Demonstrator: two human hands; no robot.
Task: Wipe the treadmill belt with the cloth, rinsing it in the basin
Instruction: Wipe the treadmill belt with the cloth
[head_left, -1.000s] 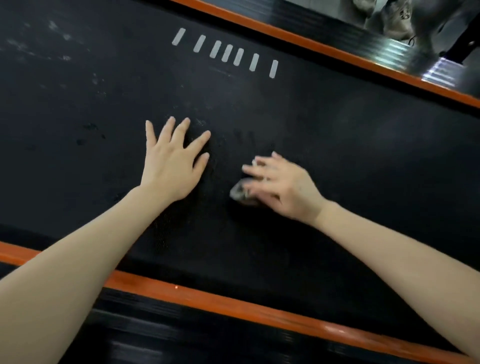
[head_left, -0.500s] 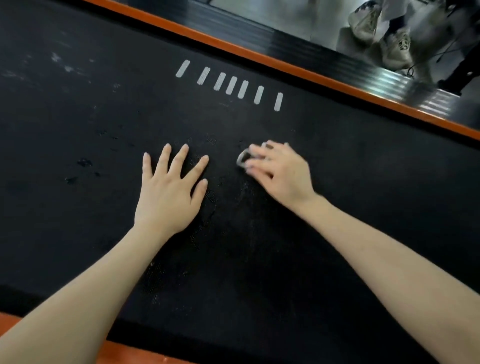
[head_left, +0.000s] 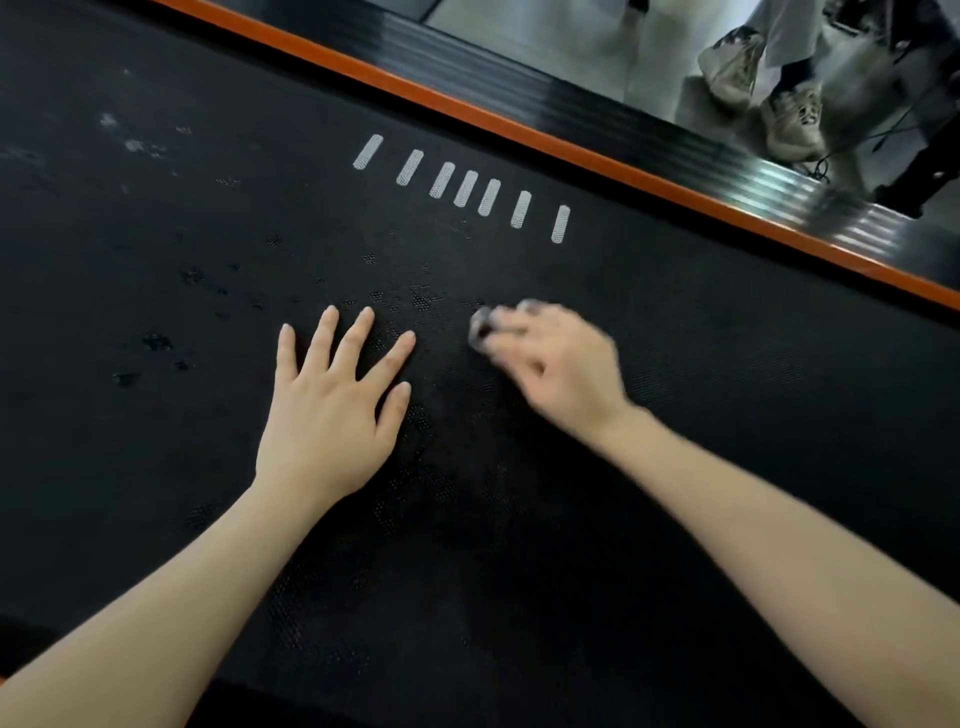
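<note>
Wiping w/ the right hand (head_left: 556, 364): its grip is clamped on a small grey cloth (head_left: 480, 330), fingers curled over the wad & pressing it onto the treadmill belt (head_left: 727, 415). The hand is motion-blurred, so exact finger placement is unclear, but the cloth pokes out at the fingertips, on the hand's far-left side. The left hand (head_left: 332, 410) lies flat on the belt just beside it, grip apart, fingers spread, holding nothing; prob. bracing the person's weight.

Key relation: the belt's long axis runs parallel to the orange side rail (head_left: 571, 150), i.e. slanting from upper left to lower right across the view. The cloth sits approx mid-belt, on the near side of the row of white marks (head_left: 465, 188), w/ bare belt between. Pale dusty smudges (head_left: 124, 135) lie well to the left & farther off, past the left hand; dark wet spots (head_left: 156, 343) lie left of that hand too. So the dirty stretch is leftward along the belt from the cloth, & the left hand, though nearer to it, sits between the two. Judgement: the next strokes need the right hand to reach across, or the left hand to shift aside.

Basin not in view, so rinsing means leaving this spot. Someone's shoes (head_left: 789, 119) stand on the floor beyond the rail.
</note>
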